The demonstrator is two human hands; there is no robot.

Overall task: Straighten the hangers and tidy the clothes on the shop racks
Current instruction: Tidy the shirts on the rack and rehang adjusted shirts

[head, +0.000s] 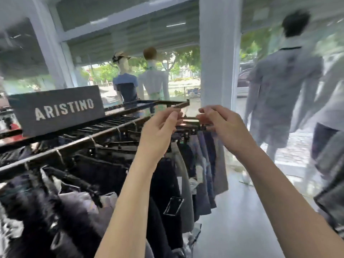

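Observation:
A dark metal rack [78, 140] runs from the lower left toward the middle, hung with dark trousers and shorts [104, 170] on clip hangers. At its far end hang grey and blue garments [208, 164] from a black hanger [189, 120]. My left hand [160, 131] and my right hand [219, 125] are both raised to that hanger, fingers curled and pinching its top bar from either side. The hanger's hook is hidden behind my fingers.
A dark sign reading ARISTINO [59, 110] stands on the rack top. A white pillar [217, 58] rises right behind the rack end. Dressed mannequins [126, 79] face the window; another mannequin [281, 81] and more clothes [331, 183] stand at the right. Pale floor [242, 220] lies between.

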